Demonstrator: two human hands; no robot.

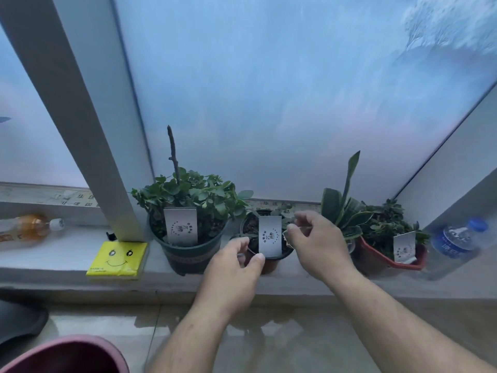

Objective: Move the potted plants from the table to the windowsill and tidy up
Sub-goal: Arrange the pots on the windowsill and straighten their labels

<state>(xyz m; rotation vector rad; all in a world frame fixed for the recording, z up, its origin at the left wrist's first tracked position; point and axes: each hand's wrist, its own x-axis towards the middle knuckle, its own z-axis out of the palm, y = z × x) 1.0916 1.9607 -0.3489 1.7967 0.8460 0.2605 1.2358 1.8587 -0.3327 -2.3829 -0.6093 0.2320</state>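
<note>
Three potted plants stand in a row on the grey stone windowsill (pixel 67 262), close to the frosted window glass. The left one is a round dark green pot (pixel 188 254) with a bushy leafy plant and a bare stick. The middle one is a small round brown pot (pixel 269 261) with a white paper card (pixel 269 236) standing in it. The right one is a red pot (pixel 390 261) with long pointed leaves. The left hand (pixel 234 267) pinches the small pot's near rim by the card's bottom edge. The right hand (pixel 314 243) pinches something tiny beside the card's right edge; I cannot tell what. A soft yellow tissue pack (pixel 118 258) with a smiley face lies to the left. A clear plastic water bottle (pixel 454 244) lies at the far right.
</note>
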